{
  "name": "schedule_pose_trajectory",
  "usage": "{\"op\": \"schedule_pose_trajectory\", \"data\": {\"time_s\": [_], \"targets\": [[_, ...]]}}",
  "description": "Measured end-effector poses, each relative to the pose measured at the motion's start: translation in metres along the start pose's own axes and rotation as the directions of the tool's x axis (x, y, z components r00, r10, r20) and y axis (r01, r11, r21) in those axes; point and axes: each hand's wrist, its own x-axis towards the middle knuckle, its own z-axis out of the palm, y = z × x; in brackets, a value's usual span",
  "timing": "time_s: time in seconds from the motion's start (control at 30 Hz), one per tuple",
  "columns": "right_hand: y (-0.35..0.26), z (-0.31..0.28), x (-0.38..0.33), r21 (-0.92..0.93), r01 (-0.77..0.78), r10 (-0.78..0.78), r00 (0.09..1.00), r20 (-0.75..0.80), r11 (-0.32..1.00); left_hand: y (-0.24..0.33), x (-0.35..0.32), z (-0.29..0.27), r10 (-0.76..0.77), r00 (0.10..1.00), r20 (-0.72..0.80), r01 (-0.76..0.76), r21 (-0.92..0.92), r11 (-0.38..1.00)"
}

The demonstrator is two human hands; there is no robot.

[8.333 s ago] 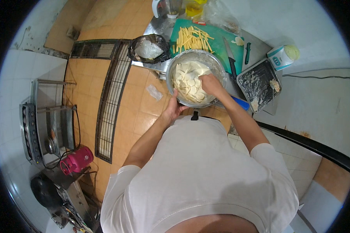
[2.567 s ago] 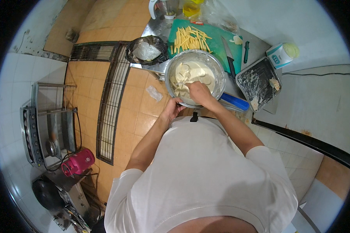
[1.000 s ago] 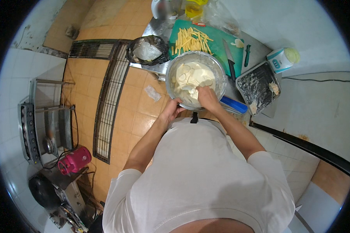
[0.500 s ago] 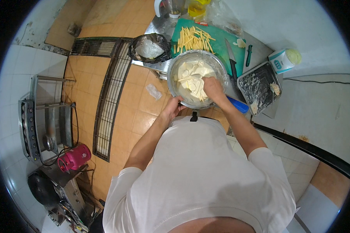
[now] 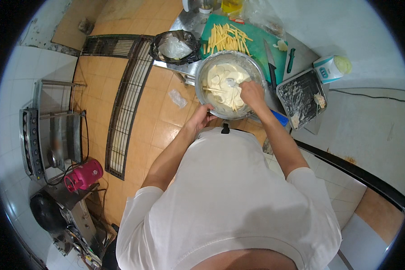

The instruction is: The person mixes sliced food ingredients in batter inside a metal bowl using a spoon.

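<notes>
A large steel bowl [image 5: 202, 74] of pale creamy batter [image 5: 220, 78] with a few potato sticks in it sits on the counter in front of me. My left hand [image 5: 201, 118] grips the bowl's near rim. My right hand [image 5: 252, 93] is inside the bowl, closed on a spoon [image 5: 231, 83] whose bowl rests in the batter. Behind it, a green cutting board [image 5: 256, 38] holds a pile of cut potato sticks [image 5: 225, 38].
A black-lined bin [image 5: 174, 46] stands left of the board. A knife [image 5: 270, 58] lies on the board's right edge, a floured metal tray [image 5: 301, 96] and a small tub [image 5: 330, 68] further right. A floor drain grate [image 5: 126, 96], a stove [image 5: 49, 130] and a pink gas cylinder [image 5: 83, 174] are to my left.
My right hand has kept stirring round the bowl, shifting from its near side to its right side. My left hand has stayed on the rim.
</notes>
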Motion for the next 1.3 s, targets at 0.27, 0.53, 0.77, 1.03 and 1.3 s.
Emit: {"op": "schedule_pose_trajectory", "data": {"time_s": [0.27, 0.53, 0.77, 1.03, 1.3], "targets": [[0.000, 0.006, 0.009, 0.100, 0.010, -0.033, 0.972, 0.231, 0.995, 0.003, -0.003, 0.000, -0.015, 1.000, -0.022, 0.016, 0.022, 1.000], [0.004, -0.005, 0.006, 0.269, 0.004, -0.063, 0.976, 0.211, 0.963, -0.002, 0.002, -0.003, -0.020, 1.000, -0.005, 0.020, -0.007, 1.000], [-0.016, 0.003, -0.004, 0.246, 0.061, -0.106, 0.979, 0.172, 0.967, -0.002, 0.005, -0.002, 0.007, 1.000, 0.018, -0.006, -0.017, 1.000], [-0.030, -0.007, -0.013, 0.118, 0.103, -0.122, 0.978, 0.169, 0.988, -0.002, 0.002, -0.002, 0.016, 1.000, 0.007, -0.016, -0.034, 0.999], [-0.019, -0.005, -0.014, -0.020, 0.174, -0.165, 0.960, 0.227, 0.984, -0.003, 0.006, -0.005, -0.010, 1.000, 0.017, 0.010, -0.021, 1.000]]}}
